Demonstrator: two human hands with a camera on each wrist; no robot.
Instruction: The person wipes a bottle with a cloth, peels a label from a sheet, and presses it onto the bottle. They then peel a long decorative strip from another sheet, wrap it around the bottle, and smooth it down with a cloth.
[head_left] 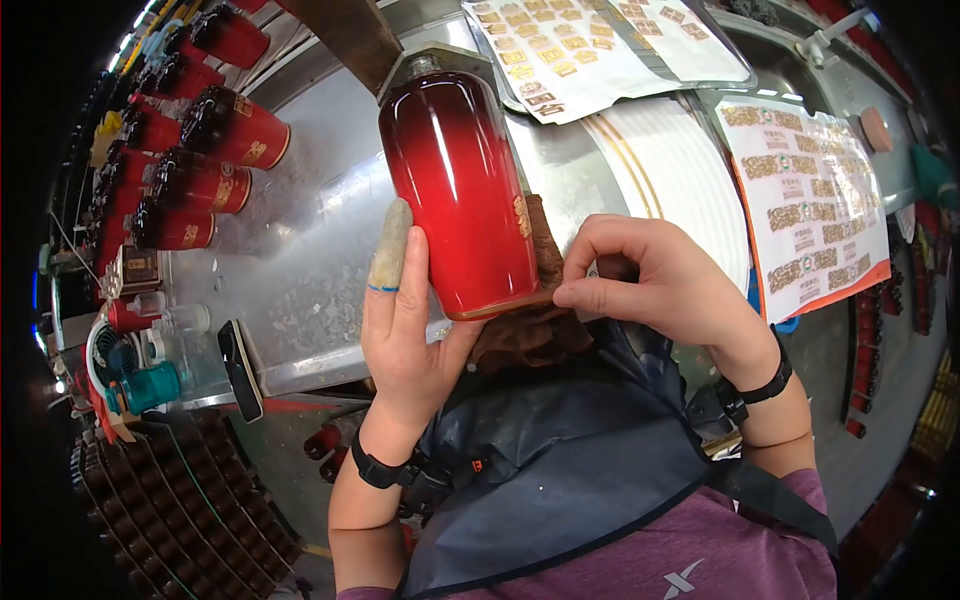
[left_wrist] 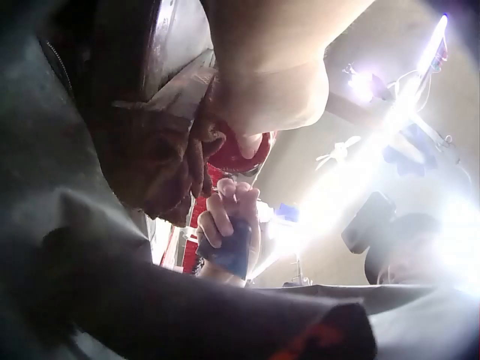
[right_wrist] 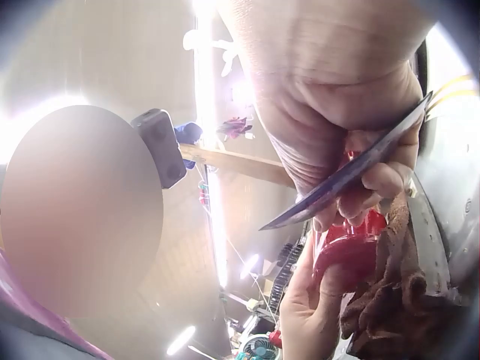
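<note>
A glossy red bottle (head_left: pixel 455 190), dark toward its neck, lies tilted with its base toward the person. The left hand (head_left: pixel 405 330) holds it, fingers straight along the side and thumb at the base; one finger wears a pale cover (head_left: pixel 389 245). At the base's right edge is the right hand (head_left: pixel 650 270), thumb and index finger close together. In the right wrist view this hand grips a thin pointed blade (right_wrist: pixel 345 176) lying across the curled fingers. The left wrist view shows the bottle's red base (left_wrist: pixel 240 156) beside the left hand (left_wrist: pixel 262 97).
Brown cloth (head_left: pixel 530 340) lies under the base. Several red bottles (head_left: pixel 235 127) stand at left on the metal table (head_left: pixel 300 240), near a phone (head_left: pixel 240 370). Sticker sheets (head_left: pixel 810 205) and a tray (head_left: pixel 735 60) are at right. A metal holder (head_left: pixel 470 65) surrounds the bottle's neck.
</note>
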